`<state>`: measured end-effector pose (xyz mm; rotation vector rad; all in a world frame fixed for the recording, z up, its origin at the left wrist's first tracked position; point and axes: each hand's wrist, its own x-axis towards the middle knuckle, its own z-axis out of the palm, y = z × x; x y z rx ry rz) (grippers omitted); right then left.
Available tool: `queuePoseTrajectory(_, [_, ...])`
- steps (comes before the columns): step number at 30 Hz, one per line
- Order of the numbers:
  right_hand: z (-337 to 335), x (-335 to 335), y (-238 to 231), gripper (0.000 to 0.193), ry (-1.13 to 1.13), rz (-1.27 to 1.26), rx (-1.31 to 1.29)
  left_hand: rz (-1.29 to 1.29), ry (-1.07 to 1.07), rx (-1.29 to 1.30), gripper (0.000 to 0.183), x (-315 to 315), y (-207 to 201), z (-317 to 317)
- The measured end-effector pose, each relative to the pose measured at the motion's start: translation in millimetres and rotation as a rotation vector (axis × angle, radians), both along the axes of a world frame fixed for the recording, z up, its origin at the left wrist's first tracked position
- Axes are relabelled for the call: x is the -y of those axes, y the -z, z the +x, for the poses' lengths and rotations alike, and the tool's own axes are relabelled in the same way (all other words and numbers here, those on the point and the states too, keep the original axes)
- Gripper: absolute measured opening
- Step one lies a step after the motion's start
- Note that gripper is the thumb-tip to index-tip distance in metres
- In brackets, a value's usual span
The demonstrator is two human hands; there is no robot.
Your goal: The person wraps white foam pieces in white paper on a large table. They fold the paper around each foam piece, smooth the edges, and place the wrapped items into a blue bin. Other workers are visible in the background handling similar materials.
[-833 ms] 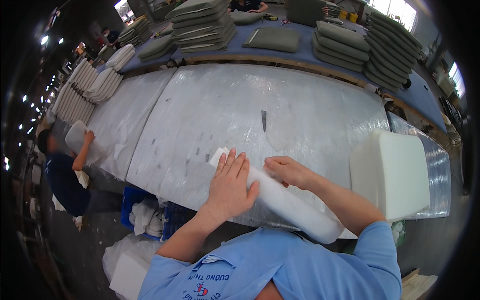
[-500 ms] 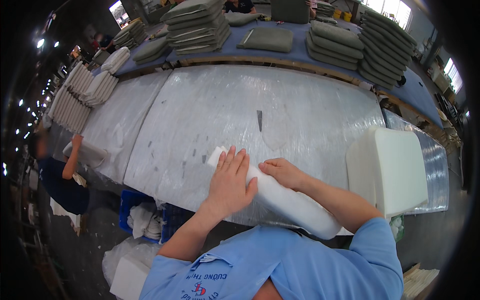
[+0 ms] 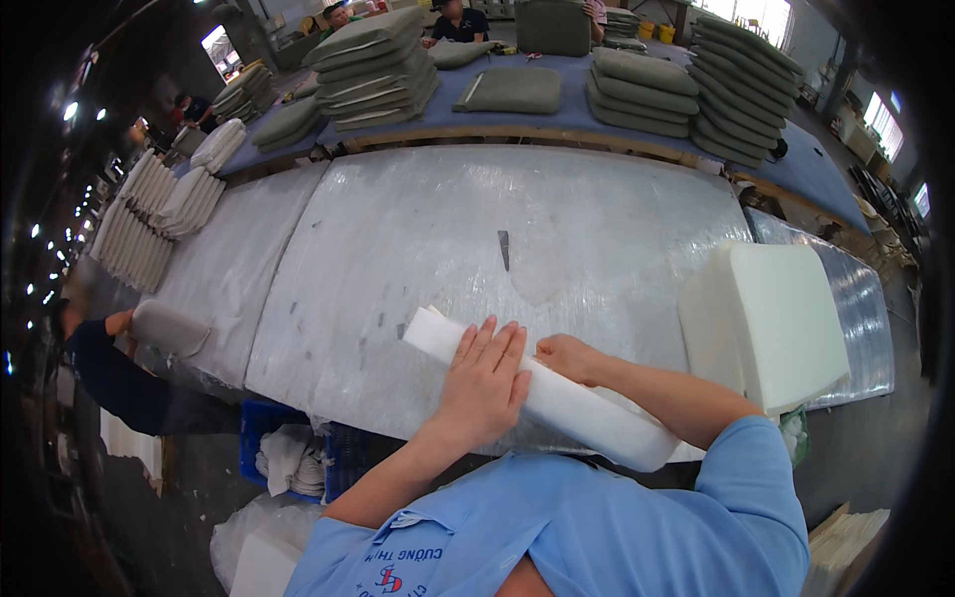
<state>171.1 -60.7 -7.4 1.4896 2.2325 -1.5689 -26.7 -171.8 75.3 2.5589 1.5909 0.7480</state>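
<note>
A long white cushion [image 3: 587, 413] stands on its narrow side at the table's near edge, slanting from centre left toward my right side. Its far-left end shows thin, loose white layers. My left hand [image 3: 485, 383] lies flat across its upper side, fingers stretched and close together. Against its far side my right hand [image 3: 565, 358] is closed, knuckles up, gripping at the cushion; the fingertips are hidden. On the right of the table sits a stack of white foam pads [image 3: 791, 318].
The worktable [image 3: 398, 249] is wrapped in clear film, with a dark mark [image 3: 503, 251] in it. Behind it, a blue table [image 3: 438, 119] bears piles of grey-green cushions [image 3: 368, 75]. A co-worker [image 3: 119, 373] handles a pale pad at left. A blue crate [image 3: 261, 423] holds white cloth.
My left hand has slid slightly right and lies flatter, baring more of the cushion's left end. My right fist has curled in behind the cushion. The co-worker's pale pad has tilted up.
</note>
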Motion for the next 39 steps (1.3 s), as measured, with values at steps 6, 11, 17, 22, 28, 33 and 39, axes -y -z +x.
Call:
queuePoseTrajectory(6, [-6, 6, -60, 0.031, 0.099, -0.146, -0.429, -0.017, -0.043, -0.009, 0.061, 0, 1, 1])
queuePoseTrajectory(11, [18, 6, -40, 0.028, -0.154, 0.106, -0.172, -0.041, -0.03, -0.034, 0.06, -4, -6, 10])
queuePoseTrajectory(17, [74, 10, -79, 0.029, 0.049, 0.116, -0.156, -0.08, 0.159, -0.071, 0.052, -11, -23, 7])
queuePoseTrajectory(22, [74, 56, -120, 0.037, -0.188, 0.378, -0.062, -0.098, 0.296, 0.02, 0.033, -27, -25, 14])
queuePoseTrajectory(28, [64, 51, -85, 0.041, -0.061, 0.095, -0.252, -0.113, 0.263, -0.013, 0.019, -34, -20, 23])
queuePoseTrajectory(33, [59, 38, -83, 0.045, -0.064, -0.009, -0.235, -0.103, 0.167, 0.027, 0.019, -37, -11, 22])
queuePoseTrajectory(39, [64, 25, -58, 0.049, -0.161, 0.004, -0.171, -0.147, 0.109, 0.079, 0.019, -35, -15, 28])
